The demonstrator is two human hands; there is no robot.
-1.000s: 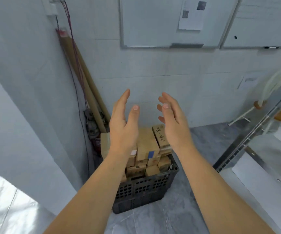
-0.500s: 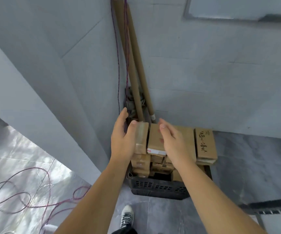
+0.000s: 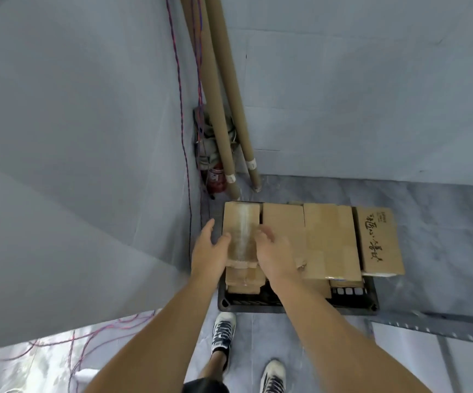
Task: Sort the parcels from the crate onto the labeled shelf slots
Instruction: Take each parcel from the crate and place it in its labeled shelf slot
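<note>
Left hand (image 3: 209,252) lies flat-fingered along the left side of the taped parcel (image 3: 241,222), thumb on its top. The parcel tops the crate's (image 3: 258,305) left stack. Right hand (image 3: 275,258) sits at its right edge, fingers blurred, so its grip can't be told.

Brown cardboard parcels (image 3: 283,222), black crate (image 3: 295,303), red-blue cable (image 3: 179,80), white-black sneakers (image 3: 222,333)

**Cardboard, tape and plastic**

Matt brown cardboard on the leftmost parcel (image 3: 241,219), with a glossy clear tape strip (image 3: 243,236) down its top. Same dull board on the printed parcel (image 3: 380,242). Black moulded plastic, faintly shiny, for the crate (image 3: 258,303). Smooth matt paperboard on the tubes (image 3: 221,109). Polished grey stone-look floor (image 3: 442,222).
</note>
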